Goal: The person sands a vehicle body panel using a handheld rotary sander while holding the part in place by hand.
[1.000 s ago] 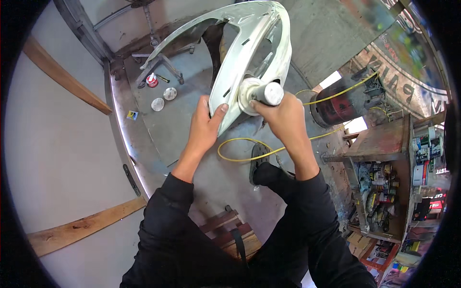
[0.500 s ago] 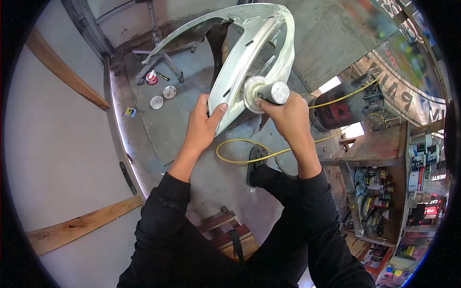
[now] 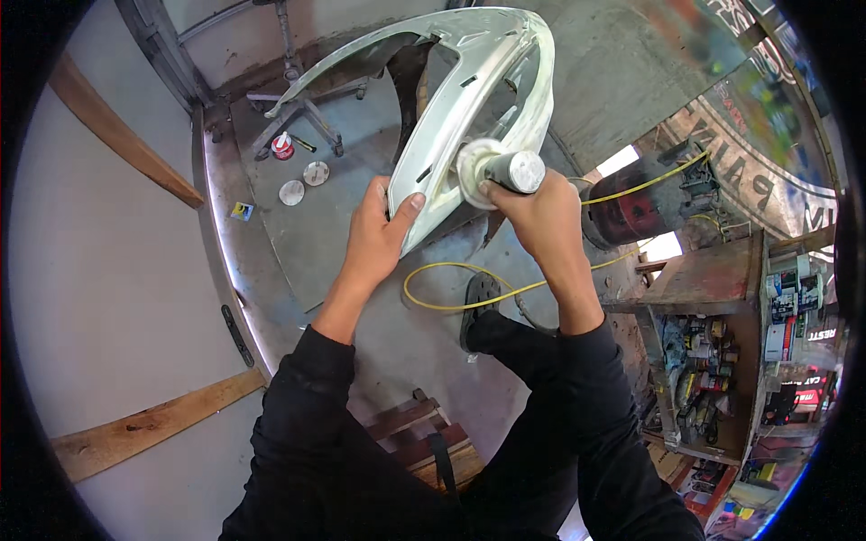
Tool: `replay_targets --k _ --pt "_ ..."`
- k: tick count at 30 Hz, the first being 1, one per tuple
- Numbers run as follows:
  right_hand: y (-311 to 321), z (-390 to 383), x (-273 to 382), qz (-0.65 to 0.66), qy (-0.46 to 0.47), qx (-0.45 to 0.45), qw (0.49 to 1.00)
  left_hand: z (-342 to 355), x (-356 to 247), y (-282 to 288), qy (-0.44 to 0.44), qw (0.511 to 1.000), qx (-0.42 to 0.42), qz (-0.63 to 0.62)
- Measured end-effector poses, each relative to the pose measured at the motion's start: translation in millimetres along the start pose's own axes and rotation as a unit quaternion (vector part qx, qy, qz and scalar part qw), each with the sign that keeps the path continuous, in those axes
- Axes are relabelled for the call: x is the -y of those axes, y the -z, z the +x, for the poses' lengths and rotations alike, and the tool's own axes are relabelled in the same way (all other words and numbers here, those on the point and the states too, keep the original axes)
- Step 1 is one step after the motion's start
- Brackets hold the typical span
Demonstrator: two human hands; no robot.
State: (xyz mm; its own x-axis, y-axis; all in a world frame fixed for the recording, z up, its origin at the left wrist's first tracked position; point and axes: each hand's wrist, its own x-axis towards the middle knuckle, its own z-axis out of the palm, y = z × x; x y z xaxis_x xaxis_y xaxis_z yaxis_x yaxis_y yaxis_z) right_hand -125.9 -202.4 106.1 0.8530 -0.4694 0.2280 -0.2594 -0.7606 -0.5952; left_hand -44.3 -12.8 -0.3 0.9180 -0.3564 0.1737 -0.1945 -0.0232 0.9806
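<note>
A pale, curved vehicle body panel (image 3: pixel 431 149) with large openings slants up and away in front of me. My left hand (image 3: pixel 374 230) grips its near left edge, thumb lying on the front surface and fingers hidden behind. In my right hand (image 3: pixel 546 221) is a round-pad power sander (image 3: pixel 516 171) with a dark cylindrical body and a pale end. Its whitish disc (image 3: pixel 471 171) is at the panel's lower inner edge, right of my left hand; whether it touches is hard to tell. White dust coats the disc rim.
A yellow hose (image 3: pixel 442 307) loops over the floor below the panel, by my shoe (image 3: pixel 478 311). Two round discs (image 3: pixel 304 183) and a red-and-white tin (image 3: pixel 282 149) lie left. To the right stand a dark red tank (image 3: pixel 631 209) and a cluttered wooden shelf (image 3: pixel 704 275).
The view has shifted very slightly. Both hands keep their grips, and the sander stays at nearly the same spot on the panel.
</note>
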Motion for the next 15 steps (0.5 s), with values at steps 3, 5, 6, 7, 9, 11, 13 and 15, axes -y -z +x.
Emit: replay_targets --k 3,5,6,7,9,11,13,15 --pt "-8.1 -9.5 4.0 0.008 0.005 0.009 1.000 0.4 5.3 6.1 0.004 1.000 -0.004 0.009" --pt "-14.1 -17.6 2.4 0.005 0.004 0.007 1.000 2.1 5.5 7.6 0.007 1.000 -0.005 0.001" --pt "-16.1 -19.0 1.3 0.003 0.004 0.004 1.000 2.4 4.5 9.3 0.009 1.000 -0.006 -0.002" --pt "-13.7 -18.0 -1.6 0.005 -0.015 0.019 1.000 2.3 2.9 8.5 0.013 1.000 -0.006 -0.007" --pt "-12.5 -10.7 -11.1 0.024 -0.002 -0.003 1.000 1.9 -1.3 6.4 0.025 1.000 0.008 0.010" --pt "-7.0 -3.5 -5.8 0.033 -0.004 -0.020 0.999 3.8 -4.9 9.2 0.034 0.999 0.020 0.032" --pt "-7.1 -5.6 -0.6 0.045 -0.005 -0.008 0.999 4.9 -1.9 10.1 0.016 1.000 0.018 0.009" --pt "-16.3 -13.2 -0.2 0.056 0.000 0.002 0.998 3.1 -2.4 13.5 0.020 1.000 0.010 0.022"
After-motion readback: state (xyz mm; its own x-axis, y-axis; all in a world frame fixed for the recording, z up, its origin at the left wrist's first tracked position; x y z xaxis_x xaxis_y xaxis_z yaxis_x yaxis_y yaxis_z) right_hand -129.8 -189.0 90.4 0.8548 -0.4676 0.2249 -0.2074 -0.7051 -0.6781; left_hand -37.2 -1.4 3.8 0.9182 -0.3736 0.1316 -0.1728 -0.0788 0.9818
